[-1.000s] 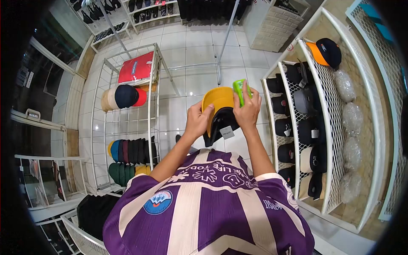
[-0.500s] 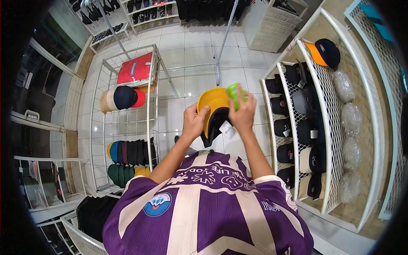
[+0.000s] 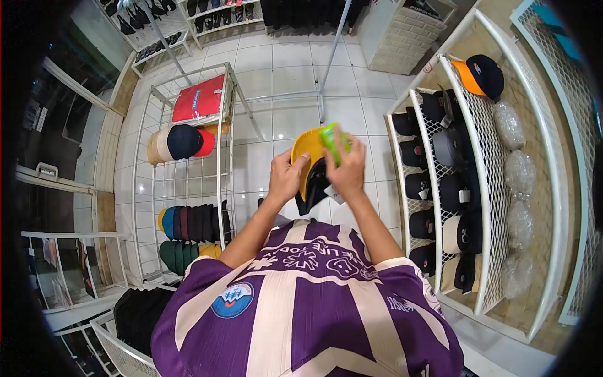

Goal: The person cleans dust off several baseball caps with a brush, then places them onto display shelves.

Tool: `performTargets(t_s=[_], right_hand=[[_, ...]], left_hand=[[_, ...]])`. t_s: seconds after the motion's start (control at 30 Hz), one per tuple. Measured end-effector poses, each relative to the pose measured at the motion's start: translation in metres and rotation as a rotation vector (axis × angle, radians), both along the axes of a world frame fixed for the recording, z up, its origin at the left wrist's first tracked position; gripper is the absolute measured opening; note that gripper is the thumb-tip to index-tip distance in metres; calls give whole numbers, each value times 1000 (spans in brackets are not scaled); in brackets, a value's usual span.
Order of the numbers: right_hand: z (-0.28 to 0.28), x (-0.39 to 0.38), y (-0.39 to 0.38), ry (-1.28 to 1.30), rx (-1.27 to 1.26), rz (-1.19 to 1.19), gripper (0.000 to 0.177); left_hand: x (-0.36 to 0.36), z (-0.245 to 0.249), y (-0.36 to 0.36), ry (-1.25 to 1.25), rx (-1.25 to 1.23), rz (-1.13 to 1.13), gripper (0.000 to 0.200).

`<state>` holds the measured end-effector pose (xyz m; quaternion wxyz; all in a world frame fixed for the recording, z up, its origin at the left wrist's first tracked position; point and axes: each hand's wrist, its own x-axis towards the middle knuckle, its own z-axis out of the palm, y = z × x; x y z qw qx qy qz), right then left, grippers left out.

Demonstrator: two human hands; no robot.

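A cap with a yellow brim (image 3: 306,143) and a black crown (image 3: 317,186) is held in front of my chest. My left hand (image 3: 287,175) grips the brim's left edge, thumb on its upper face. In my right hand (image 3: 347,167) is a small bright green block (image 3: 333,143) whose exact kind I cannot make out. It lies over the right part of the brim, near or touching its surface. A white tag (image 3: 333,195) hangs from the cap, partly hidden below my right hand.
To the left stands a white wire rack (image 3: 227,135) with stacked caps (image 3: 195,223) and folded red packs (image 3: 200,100). On the right, a white mesh shelf (image 3: 483,207) holds rows of caps and plastic-wrapped bundles (image 3: 520,176). A metal garment rail (image 3: 322,103) stands ahead on the tiled floor (image 3: 292,69).
My right hand has moved left with the green block, farther over the brim. My left hand keeps its grip on the cap, which has barely shifted.
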<state>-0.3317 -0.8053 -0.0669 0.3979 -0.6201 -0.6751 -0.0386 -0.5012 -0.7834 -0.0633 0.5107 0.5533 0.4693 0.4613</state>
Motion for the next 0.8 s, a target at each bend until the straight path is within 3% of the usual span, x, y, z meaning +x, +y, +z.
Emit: performTargets(t_s=[0.1, 0.17, 0.23, 0.3, 0.37, 0.43, 0.47, 0.6, 0.63, 0.7, 0.8], right_hand=[[3, 4, 13, 121, -75, -170, 60], [11, -15, 3, -63, 121, 90, 58], [7, -9, 2, -43, 74, 113, 57], [3, 16, 23, -2, -89, -124, 58], [1, 15, 23, 105, -94, -177, 60], [9, 0, 7, -40, 47, 30, 56], [14, -6, 0, 16, 0, 138, 55], [-6, 7, 13, 81, -17, -130, 59], [-6, -2, 7, -41, 54, -129, 60], [-15, -18, -12, -24, 20, 115, 61], [-17, 12, 4, 102, -42, -102, 61]], left_hand=[[0, 5, -2, 21, -22, -14, 27], [1, 7, 1, 75, 40, -36, 27], [0, 13, -3, 51, 12, -36, 26], [-2, 18, -7, 157, 54, -65, 26], [-2, 10, -4, 124, 74, -67, 27], [-2, 14, -3, 176, 64, -84, 26], [-2, 12, -6, 176, 53, -81, 26], [1, -7, 0, 1, -30, -15, 27], [3, -6, 2, -44, -28, 48, 27], [3, -6, 4, -108, -49, 72, 27], [-6, -8, 8, -39, -76, 60, 26]])
